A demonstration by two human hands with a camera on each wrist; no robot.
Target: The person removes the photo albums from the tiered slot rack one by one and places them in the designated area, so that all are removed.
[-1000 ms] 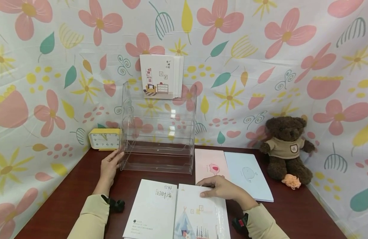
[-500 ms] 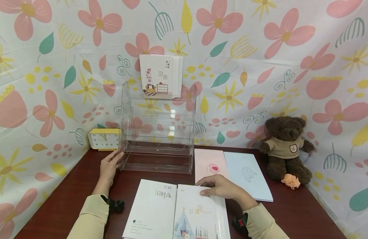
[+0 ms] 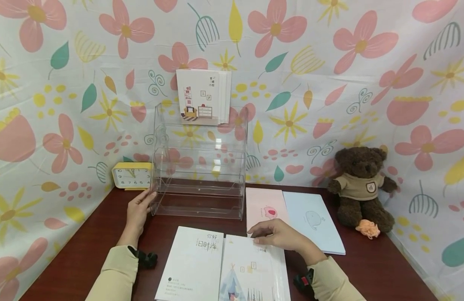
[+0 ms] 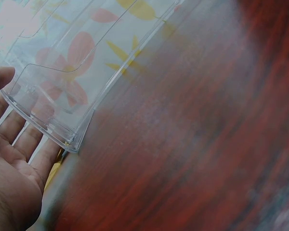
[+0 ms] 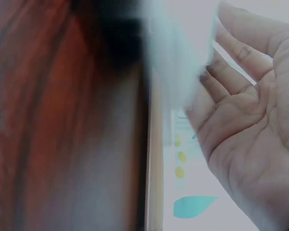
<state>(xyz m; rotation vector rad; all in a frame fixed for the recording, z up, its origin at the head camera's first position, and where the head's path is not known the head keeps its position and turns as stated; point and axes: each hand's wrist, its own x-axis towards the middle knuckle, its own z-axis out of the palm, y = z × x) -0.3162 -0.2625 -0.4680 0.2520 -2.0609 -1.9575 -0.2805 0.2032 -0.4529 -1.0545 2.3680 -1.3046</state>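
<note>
My left hand [image 3: 137, 211] grips the left side panel of a clear tiered display rack [image 3: 198, 200], thumb on one face and fingers on the other in the left wrist view. The right hand [image 3: 281, 239] pinches the top edge of a white book with a blue tent drawing [image 3: 239, 263], thumb on its cover. Some of its fingers are hidden behind that edge. Close by on the left lies another white book with dark lettering [image 3: 194, 263]. The right wrist view shows the right palm [image 5: 250, 125] beside a blurred white shape.
White illustrated books [image 3: 200, 98] stand in the rack's top tier. A yellow alarm clock [image 3: 132, 175] stands left of the rack. Pink [image 3: 263, 205] and pale blue notebooks [image 3: 314, 221] lie right of it. A brown teddy bear [image 3: 363, 188] sits at the far right beside an orange fluffy ball [image 3: 367, 229].
The tent book's top edge has shifted slightly toward me, and small lettering shows below the right thumb. My left hand stays on the rack.
</note>
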